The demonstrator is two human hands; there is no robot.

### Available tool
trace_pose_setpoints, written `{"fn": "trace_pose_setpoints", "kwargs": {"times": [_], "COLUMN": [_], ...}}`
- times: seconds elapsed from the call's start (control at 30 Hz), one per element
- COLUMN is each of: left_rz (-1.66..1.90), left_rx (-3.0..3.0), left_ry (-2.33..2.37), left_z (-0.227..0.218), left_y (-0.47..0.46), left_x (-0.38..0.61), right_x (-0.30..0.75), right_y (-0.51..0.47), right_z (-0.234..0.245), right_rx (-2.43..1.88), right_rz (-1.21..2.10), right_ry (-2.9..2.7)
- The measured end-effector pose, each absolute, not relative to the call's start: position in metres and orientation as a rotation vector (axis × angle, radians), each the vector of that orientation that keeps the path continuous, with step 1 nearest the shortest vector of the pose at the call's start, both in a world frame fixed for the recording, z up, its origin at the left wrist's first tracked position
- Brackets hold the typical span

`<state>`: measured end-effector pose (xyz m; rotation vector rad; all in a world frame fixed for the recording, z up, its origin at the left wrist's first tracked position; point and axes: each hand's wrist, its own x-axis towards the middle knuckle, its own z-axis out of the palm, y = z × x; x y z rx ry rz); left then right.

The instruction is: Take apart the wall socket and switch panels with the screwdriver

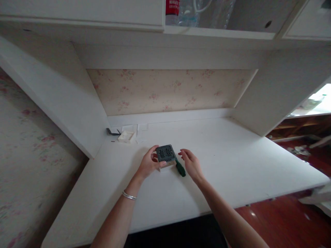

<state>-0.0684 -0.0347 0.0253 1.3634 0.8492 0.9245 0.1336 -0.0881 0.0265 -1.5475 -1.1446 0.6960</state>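
My left hand point(150, 163) grips a dark grey square wall socket panel point(165, 153) by its left side, fingers behind and thumb along the near edge. The panel is tilted, with its slotted face up. Below it, partly hidden, is a cream-white box point(168, 166) on the white desk. A screwdriver with a green handle point(180, 168) lies just right of the box, its far end hidden by the panel. Beside the screwdriver, apart from the panel, my right hand point(191, 164) has its fingers curled together; anything between the fingertips is too small to make out.
On the white desk point(222, 148), at the back left, sit another cream-white box point(126, 136), a black piece point(111, 132) and thin white frames point(142, 127). Side panels and an overhead cabinet point(82, 13) enclose the desk. Plastic bottles point(190, 13) stand on the upper shelf.
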Motion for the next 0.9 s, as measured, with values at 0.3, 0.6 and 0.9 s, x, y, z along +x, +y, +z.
{"fn": "trace_pose_setpoints", "kwargs": {"times": [0.3,0.6,0.9], "left_rz": [0.923,0.927,1.021], "left_rx": [1.360,1.430,1.484], "left_ry": [0.760,0.782,0.847], "left_z": [0.024,0.026,0.024], "left_y": [-0.034,-0.036,-0.031], "left_x": [-0.069,-0.068,-0.069], "right_x": [0.114,0.112,0.109], "right_y": [-0.080,-0.082,-0.082], "right_z": [0.054,0.049,0.042], "right_rx": [-1.204,-1.136,-1.209], "right_rz": [1.222,1.199,1.095], "right_ry": [-1.011,-0.889,-1.013]}}
